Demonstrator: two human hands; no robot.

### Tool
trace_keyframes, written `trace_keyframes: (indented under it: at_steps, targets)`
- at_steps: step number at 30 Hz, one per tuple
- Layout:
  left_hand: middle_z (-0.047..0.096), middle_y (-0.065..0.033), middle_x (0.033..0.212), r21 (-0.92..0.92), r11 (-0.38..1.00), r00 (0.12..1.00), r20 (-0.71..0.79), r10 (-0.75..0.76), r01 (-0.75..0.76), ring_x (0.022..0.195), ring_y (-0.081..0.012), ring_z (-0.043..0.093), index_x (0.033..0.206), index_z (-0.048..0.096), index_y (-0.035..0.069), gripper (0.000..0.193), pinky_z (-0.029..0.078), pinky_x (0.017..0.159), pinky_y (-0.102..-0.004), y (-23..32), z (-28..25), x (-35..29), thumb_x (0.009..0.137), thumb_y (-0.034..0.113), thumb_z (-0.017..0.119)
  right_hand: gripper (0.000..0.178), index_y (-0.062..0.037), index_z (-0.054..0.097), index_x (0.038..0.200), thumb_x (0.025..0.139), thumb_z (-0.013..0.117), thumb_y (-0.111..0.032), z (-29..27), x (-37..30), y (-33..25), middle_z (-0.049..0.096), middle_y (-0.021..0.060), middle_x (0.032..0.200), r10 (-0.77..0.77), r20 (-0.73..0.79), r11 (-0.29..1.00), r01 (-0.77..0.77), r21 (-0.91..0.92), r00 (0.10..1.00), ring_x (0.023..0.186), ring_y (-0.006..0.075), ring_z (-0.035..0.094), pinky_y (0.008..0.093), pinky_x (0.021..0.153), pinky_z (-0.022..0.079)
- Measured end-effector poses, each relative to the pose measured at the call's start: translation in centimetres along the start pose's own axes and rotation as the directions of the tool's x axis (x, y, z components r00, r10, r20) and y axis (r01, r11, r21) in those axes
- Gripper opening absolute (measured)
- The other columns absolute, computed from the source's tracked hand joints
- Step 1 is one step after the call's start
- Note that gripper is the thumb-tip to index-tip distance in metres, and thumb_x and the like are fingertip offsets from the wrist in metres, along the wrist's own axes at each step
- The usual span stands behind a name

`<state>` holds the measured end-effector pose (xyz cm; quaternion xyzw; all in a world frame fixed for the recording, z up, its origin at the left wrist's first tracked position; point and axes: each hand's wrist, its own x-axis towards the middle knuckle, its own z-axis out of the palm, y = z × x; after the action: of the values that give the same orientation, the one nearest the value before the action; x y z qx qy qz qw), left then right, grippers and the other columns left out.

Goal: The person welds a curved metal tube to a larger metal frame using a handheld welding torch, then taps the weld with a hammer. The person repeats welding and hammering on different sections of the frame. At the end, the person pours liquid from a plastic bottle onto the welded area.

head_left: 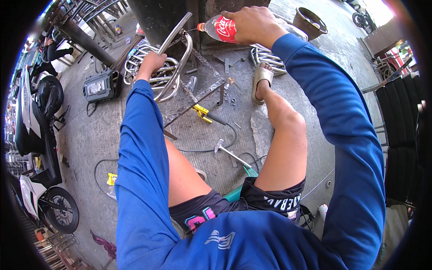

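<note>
My right hand (257,26) is closed around a clear plastic bottle (226,29) with a red label, held sideways with its red cap to the left. A thin stream of liquid runs from the cap toward a bent shiny metal tube frame (185,57). The fingers of my left hand (154,63) are wrapped round part of that tubing, which leans upright over more curved tubes. Below it, a yellow welding electrode holder (203,113) lies on the concrete beside rusty angle iron (198,104). A chipping hammer (230,154) rests nearer me, between my legs.
A grey boxy machine (101,86) stands at the left, with a parked motorcycle (38,121) beyond. More curved tubes (269,59) lie by my right foot. A dark bucket (310,24) stands far right. Cable (211,150) loops over the floor. A teal seat (234,194) is under me.
</note>
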<state>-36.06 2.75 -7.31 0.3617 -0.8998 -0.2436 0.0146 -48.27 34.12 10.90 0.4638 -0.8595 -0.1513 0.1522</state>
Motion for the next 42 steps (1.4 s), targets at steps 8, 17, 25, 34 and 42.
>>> trace_keyframes:
  at_steps: [8,17,25,34,42]
  targets:
    - [0.067,-0.0346,0.107,0.045,0.999,1.000,0.008,0.029,-0.029,0.105,-0.0454,0.066,0.109,0.068,-0.011,0.059,0.052,0.094,-0.0444,0.2,-0.2,-0.2,0.085,0.042,0.061,0.066,-0.0301,0.053,0.145,0.083,0.072,-0.038,-0.3,-0.2,-0.3,0.075,0.0105,0.102,-0.027,-0.034,0.999,0.026,-0.040,0.999,0.092,0.0286,0.073,0.0392,0.079,0.059]
    - [0.066,-0.0345,0.109,0.074,0.995,0.997,-0.020,0.075,-0.073,0.107,-0.0462,0.065,0.107,0.069,-0.010,0.057,0.050,0.096,-0.0455,0.0,0.0,-0.2,0.084,0.041,0.062,0.052,-0.0233,0.063,0.132,0.083,0.062,-0.038,-2.6,-1.1,0.7,0.075,0.0101,0.094,-0.025,-0.033,0.996,0.028,0.081,0.999,0.088,0.0311,0.073,0.0449,0.073,0.057]
    - [0.065,-0.0367,0.107,0.089,0.990,0.989,-0.085,0.119,-0.112,0.106,-0.0474,0.064,0.104,0.069,-0.012,0.058,0.049,0.097,-0.0464,0.2,0.3,0.1,0.085,0.043,0.060,0.060,-0.0287,0.057,0.141,0.082,0.068,-0.029,-0.7,-1.7,0.2,0.075,0.0107,0.104,-0.038,0.037,0.999,0.038,-0.014,0.999,0.092,0.0291,0.074,0.0397,0.077,0.059]
    - [0.066,-0.0332,0.106,0.093,0.985,0.976,-0.145,0.161,-0.148,0.106,-0.0463,0.064,0.105,0.071,-0.005,0.050,0.050,0.095,-0.0484,1.4,-0.2,-1.1,0.087,0.040,0.060,0.064,-0.0312,0.052,0.145,0.082,0.069,-0.029,-0.1,-1.9,1.0,0.075,0.0125,0.100,-0.001,-0.015,1.000,0.002,0.027,1.000,0.089,0.0291,0.074,0.0400,0.076,0.058]
    - [0.066,-0.0345,0.105,0.079,0.982,0.971,-0.155,0.181,-0.171,0.105,-0.0475,0.063,0.103,0.070,-0.007,0.052,0.049,0.095,-0.0490,1.9,-0.1,-1.6,0.086,0.041,0.058,0.058,-0.0287,0.061,0.137,0.079,0.067,-0.024,-0.2,-3.1,1.6,0.075,0.0098,0.102,-0.012,0.045,0.999,0.010,0.034,0.999,0.094,0.0285,0.073,0.0394,0.077,0.059]
